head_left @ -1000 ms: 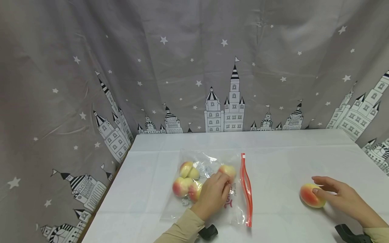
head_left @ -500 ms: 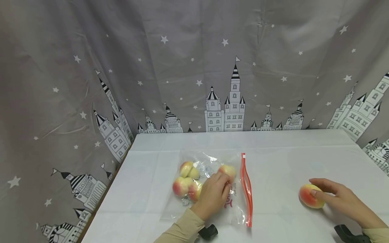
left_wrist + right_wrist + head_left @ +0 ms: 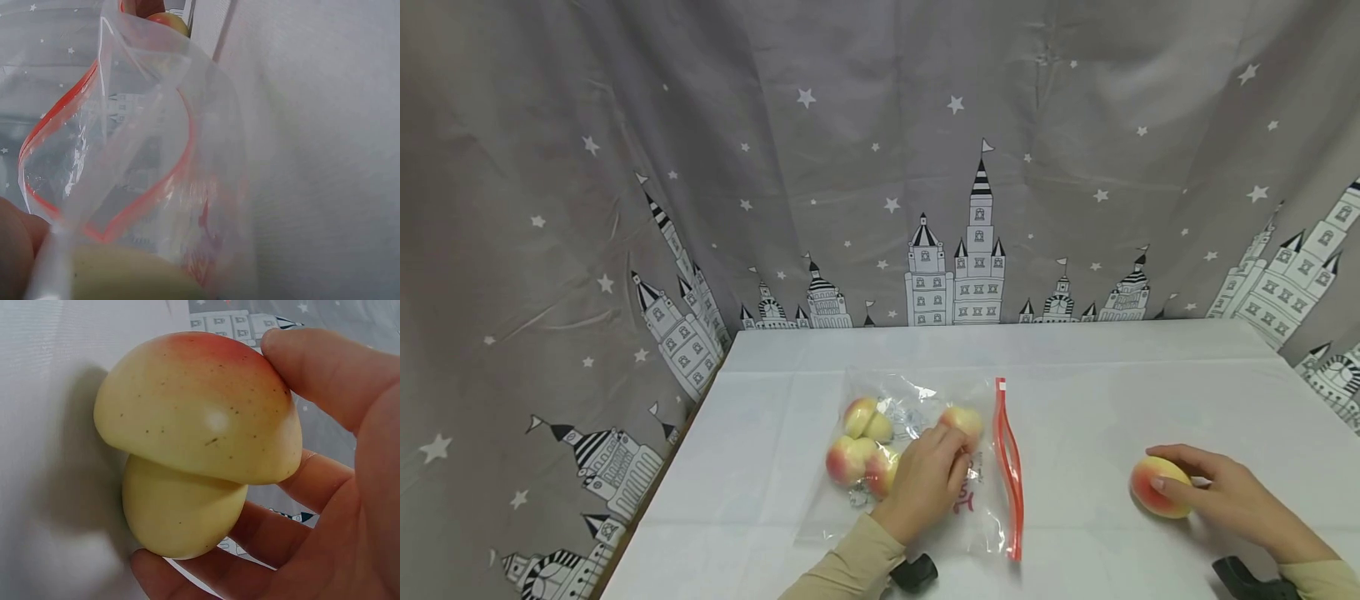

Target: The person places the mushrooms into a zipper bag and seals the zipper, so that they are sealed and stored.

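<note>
My right hand grips a toy mushroom with a yellow, red-blushed cap and a pale yellow stem. Thumb and fingers curl round it, close over the table on the right. A clear zip bag lies left of it, its red zip edge facing right. In the left wrist view the red rim gapes apart. My left hand pinches the bag's film beside a mushroom inside. More mushrooms lie at the bag's left end, partly hidden by the hand.
White cloth covers the table. Behind and to the left hangs a grey curtain printed with castles and stars. A black wrist device sits below the left hand, another below the right.
My right hand has closed its fingers round the mushroom and moved it slightly left, towards the bag. The left hand and the bag have stayed in place.
</note>
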Available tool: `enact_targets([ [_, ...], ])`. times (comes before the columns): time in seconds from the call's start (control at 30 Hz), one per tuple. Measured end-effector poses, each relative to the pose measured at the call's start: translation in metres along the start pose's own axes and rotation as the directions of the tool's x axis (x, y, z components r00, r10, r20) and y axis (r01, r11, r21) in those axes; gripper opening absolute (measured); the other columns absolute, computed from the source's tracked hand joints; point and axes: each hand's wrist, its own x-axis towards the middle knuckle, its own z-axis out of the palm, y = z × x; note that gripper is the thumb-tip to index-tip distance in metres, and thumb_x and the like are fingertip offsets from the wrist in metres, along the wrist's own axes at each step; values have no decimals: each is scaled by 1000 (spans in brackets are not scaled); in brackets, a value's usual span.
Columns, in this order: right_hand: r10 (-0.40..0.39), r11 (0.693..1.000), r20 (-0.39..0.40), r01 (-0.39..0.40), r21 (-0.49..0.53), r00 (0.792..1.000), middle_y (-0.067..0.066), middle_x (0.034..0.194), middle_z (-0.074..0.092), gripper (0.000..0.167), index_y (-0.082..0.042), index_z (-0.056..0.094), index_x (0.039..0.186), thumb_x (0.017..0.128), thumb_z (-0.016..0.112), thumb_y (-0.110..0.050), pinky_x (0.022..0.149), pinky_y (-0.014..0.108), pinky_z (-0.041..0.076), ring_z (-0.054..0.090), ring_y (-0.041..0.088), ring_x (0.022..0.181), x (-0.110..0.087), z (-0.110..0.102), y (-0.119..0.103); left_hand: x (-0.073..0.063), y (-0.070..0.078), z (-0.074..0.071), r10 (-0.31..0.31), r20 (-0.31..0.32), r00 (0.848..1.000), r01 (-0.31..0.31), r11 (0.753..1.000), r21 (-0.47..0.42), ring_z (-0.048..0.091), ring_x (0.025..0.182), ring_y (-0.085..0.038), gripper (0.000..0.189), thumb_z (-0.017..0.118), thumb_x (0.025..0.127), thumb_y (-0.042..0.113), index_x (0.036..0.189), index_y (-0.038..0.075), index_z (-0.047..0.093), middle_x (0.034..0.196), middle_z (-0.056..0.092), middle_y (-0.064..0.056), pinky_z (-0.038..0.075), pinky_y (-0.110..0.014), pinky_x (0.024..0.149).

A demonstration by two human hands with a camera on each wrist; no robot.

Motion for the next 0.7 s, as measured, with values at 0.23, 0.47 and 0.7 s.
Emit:
enact_targets([
  [0.23,2,1000,-8,-2,12,1000,25,134,64,46,-4,64,133,97,68,-33,78,37,53,62,28,114,3,5,-9,-1,0,0,-1,2,1000,1,1000,0,55,74,-12,8,70,89,16,92,18,63,85,59,5,44,-24,64],
  [0.47,-64,998,-45,65,18,997,16,128,69,42,-9,68,128,94,72,-34,74,23,52,46,-18,98,7,13,-17,0,1,0,-3,2,1000,3,1000,-7,54,74,-12,8,69,89,16,92,18,62,85,59,5,43,-24,63],
  [0.7,-145,988,-57,147,38,988,12,123,71,39,-11,70,124,92,75,-32,74,22,53,49,-16,97,17,20,-36,0,1,-1,-1,3,1000,1,1000,-5,54,74,-12,8,70,89,15,93,17,62,86,59,5,43,-24,63],
])
